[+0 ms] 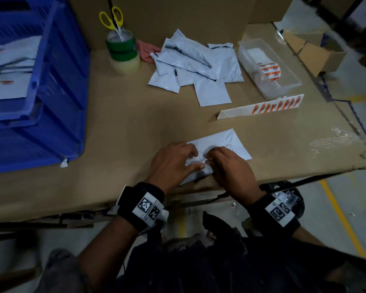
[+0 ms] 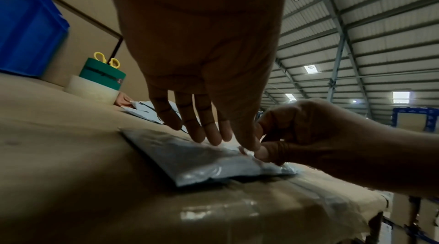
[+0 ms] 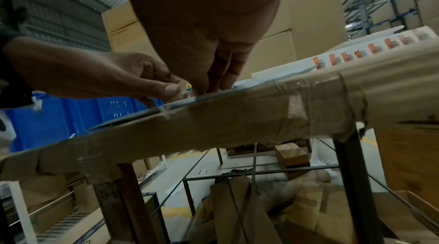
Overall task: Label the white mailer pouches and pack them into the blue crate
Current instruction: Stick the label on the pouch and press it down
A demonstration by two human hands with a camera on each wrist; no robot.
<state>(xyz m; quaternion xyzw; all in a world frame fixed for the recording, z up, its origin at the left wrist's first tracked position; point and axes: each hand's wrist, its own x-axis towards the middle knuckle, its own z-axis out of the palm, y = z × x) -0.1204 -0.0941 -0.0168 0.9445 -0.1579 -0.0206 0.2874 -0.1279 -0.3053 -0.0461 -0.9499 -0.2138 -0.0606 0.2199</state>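
We judge task midway: crate (image 1: 57,85) upper left already holds labelled pouches; unlabelled pile (image 1: 197,64) upper centre. Both hands, left (image 1: 173,163) and right (image 1: 230,168), pinch something small on pouch (image 1: 230,142) at lower-centre tabletop (image 1: 118,127) edge.

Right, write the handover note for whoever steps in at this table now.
Left hand: fingers resting on the white pouch at the table's near edge, thumb pinching a small piece on it, likely a label.
Right hand: curled grip pinching at the same spot.
Done: some labelled pouches already lie in the blue crate.
Left: finish this label, put the pouch in the crate, then work through the unlabelled pile at the back. Label strip and the clear tray of labels sit to the right.
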